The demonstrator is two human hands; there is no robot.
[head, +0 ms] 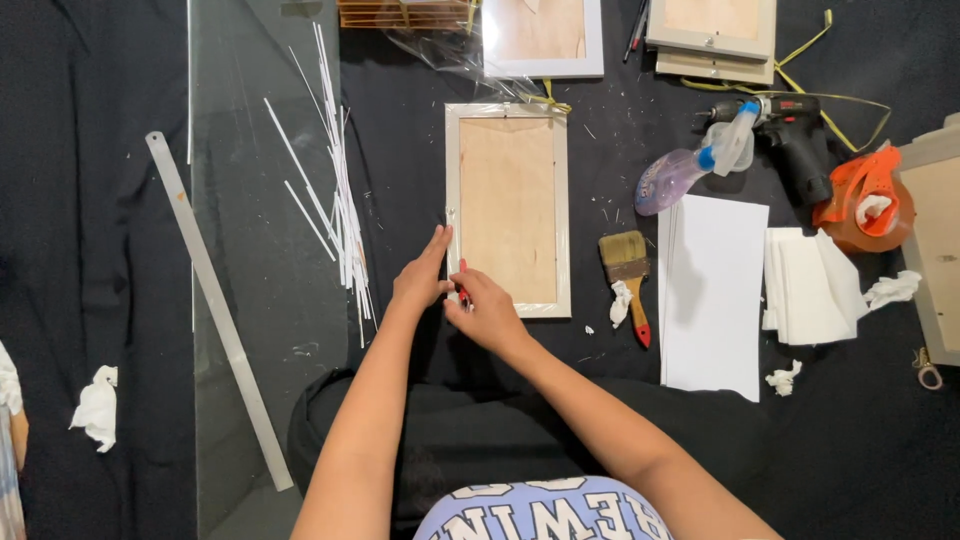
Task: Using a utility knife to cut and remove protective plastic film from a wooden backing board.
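Observation:
A white-edged picture frame [508,210] lies face down on the black cloth, its brown wooden back showing. My left hand [422,274] presses flat against the frame's left edge near the lower corner, fingers pointing up. Just to its right, my right hand [487,308] is closed around a small red tool [464,296] whose tip meets the frame's lower left corner. Most of the tool is hidden inside the hand.
A glass sheet [255,250] with thin white strips [340,200] and a metal ruler [215,305] lie left. Right of the frame are a paintbrush [628,275], white sheets [712,290], spray bottle [690,165], black drill [795,135], orange tape dispenser [865,195], more frames [712,30].

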